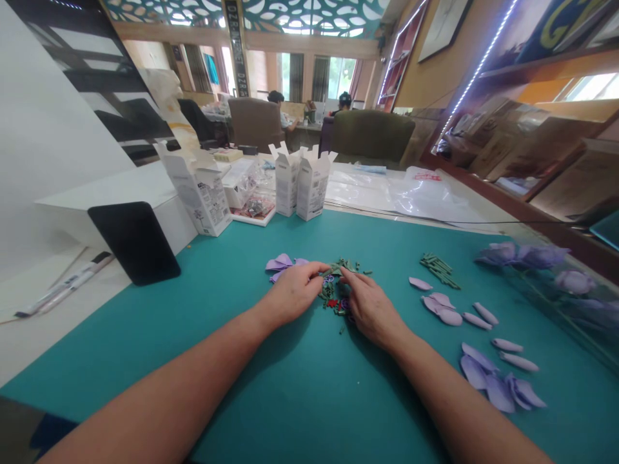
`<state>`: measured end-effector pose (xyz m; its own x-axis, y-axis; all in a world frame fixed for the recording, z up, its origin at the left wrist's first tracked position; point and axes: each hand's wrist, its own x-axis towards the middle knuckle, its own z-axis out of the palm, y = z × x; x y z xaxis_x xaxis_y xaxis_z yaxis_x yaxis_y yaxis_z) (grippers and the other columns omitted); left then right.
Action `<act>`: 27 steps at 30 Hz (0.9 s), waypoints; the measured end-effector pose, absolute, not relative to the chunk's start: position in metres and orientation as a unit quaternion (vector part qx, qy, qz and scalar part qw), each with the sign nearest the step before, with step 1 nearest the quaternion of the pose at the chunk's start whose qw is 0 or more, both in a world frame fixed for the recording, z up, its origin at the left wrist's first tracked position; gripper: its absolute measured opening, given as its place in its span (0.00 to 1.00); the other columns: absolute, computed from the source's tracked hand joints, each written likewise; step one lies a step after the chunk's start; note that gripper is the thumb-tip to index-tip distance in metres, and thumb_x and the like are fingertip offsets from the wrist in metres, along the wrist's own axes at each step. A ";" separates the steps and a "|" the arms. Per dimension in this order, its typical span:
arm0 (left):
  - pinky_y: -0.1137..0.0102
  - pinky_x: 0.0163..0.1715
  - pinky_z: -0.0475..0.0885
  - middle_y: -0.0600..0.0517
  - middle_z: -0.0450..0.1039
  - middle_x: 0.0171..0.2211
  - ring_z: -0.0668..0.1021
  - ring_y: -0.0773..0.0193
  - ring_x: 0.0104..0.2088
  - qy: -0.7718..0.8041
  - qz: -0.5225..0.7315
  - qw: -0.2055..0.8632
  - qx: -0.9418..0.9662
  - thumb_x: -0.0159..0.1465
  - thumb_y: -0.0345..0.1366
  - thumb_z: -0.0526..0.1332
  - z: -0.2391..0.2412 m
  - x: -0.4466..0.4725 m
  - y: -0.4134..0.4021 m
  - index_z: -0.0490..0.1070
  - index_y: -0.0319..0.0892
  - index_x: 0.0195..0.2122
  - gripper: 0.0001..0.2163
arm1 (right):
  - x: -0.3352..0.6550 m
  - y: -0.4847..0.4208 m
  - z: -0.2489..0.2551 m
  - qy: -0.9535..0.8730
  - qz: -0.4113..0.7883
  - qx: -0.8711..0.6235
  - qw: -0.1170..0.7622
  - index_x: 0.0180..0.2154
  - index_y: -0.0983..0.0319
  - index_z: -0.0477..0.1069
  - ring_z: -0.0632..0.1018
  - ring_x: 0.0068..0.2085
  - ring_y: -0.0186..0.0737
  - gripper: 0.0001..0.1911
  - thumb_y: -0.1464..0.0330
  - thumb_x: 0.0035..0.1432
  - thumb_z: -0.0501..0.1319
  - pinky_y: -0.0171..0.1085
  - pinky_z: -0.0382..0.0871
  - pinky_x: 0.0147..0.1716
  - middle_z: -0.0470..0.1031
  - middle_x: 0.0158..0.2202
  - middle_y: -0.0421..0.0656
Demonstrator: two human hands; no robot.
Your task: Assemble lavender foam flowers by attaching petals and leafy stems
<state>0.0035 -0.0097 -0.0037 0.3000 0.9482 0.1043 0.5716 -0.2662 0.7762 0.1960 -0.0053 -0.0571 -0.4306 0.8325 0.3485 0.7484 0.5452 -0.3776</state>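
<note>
Both my hands rest on a teal mat (pixel 300 380) over a small heap of green, purple and red craft bits (pixel 334 293). My left hand (pixel 294 293) lies palm down with its fingers curled and pinched at the heap's left edge. My right hand (pixel 370 306) is also palm down, its fingertips pressed together on the green pieces at the top of the heap. What each pinch holds is too small to name. A cluster of lilac petals (pixel 283 264) lies just beyond my left hand.
Loose lilac petals (pixel 447 309) and more of them (pixel 498 380) lie to the right, with a bundle of green stems (pixel 439 267). Finished purple flowers (pixel 527 258) lie at the far right. Open white cartons (pixel 302 180) and a black tablet (pixel 135 241) stand behind. Two people sit far back.
</note>
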 end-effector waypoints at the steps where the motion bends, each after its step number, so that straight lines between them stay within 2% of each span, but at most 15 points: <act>1: 0.71 0.40 0.70 0.50 0.77 0.35 0.76 0.62 0.36 0.515 0.293 0.323 0.738 0.60 0.32 0.50 -0.003 0.004 -0.010 0.73 0.40 0.47 0.18 | 0.196 -0.006 -0.057 -0.845 0.087 -0.466 0.249 0.62 0.65 0.55 0.68 0.55 0.47 0.31 0.76 0.55 0.47 0.49 0.65 0.52 0.72 0.52 0.51; 7: 0.71 0.39 0.70 0.49 0.78 0.38 0.76 0.62 0.37 0.519 0.283 0.332 0.735 0.60 0.32 0.49 -0.002 0.005 -0.011 0.71 0.38 0.51 0.20 | 0.200 -0.005 -0.055 -0.838 0.088 -0.496 0.209 0.62 0.66 0.56 0.71 0.52 0.48 0.31 0.77 0.54 0.48 0.49 0.66 0.49 0.74 0.49 0.52; 13: 0.70 0.39 0.70 0.48 0.77 0.39 0.75 0.61 0.39 0.517 0.280 0.333 0.737 0.60 0.32 0.49 -0.001 0.005 -0.012 0.71 0.38 0.51 0.20 | 0.210 -0.002 -0.053 -0.835 0.087 -0.495 0.223 0.60 0.66 0.60 0.72 0.50 0.47 0.30 0.79 0.55 0.47 0.46 0.66 0.48 0.76 0.47 0.51; 23: 0.70 0.41 0.69 0.49 0.77 0.37 0.76 0.61 0.40 0.516 0.278 0.328 0.741 0.61 0.32 0.50 -0.002 0.005 -0.011 0.73 0.39 0.47 0.17 | 0.229 0.001 -0.047 -0.853 0.058 -0.494 0.156 0.57 0.59 0.65 0.77 0.42 0.43 0.29 0.80 0.55 0.49 0.42 0.68 0.41 0.79 0.41 0.46; 27: 0.69 0.42 0.69 0.49 0.77 0.36 0.76 0.60 0.40 0.516 0.279 0.329 0.740 0.61 0.32 0.50 -0.002 0.004 -0.011 0.72 0.39 0.48 0.17 | 0.238 0.005 -0.047 -0.846 0.052 -0.506 0.158 0.55 0.58 0.67 0.78 0.41 0.42 0.27 0.79 0.55 0.49 0.40 0.68 0.40 0.80 0.41 0.44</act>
<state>0.0045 -0.0114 -0.0018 0.3121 0.9472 0.0733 0.5807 -0.2513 0.7744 0.2382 0.0052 -0.0465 -0.4382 0.8730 0.2141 0.8403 0.4824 -0.2472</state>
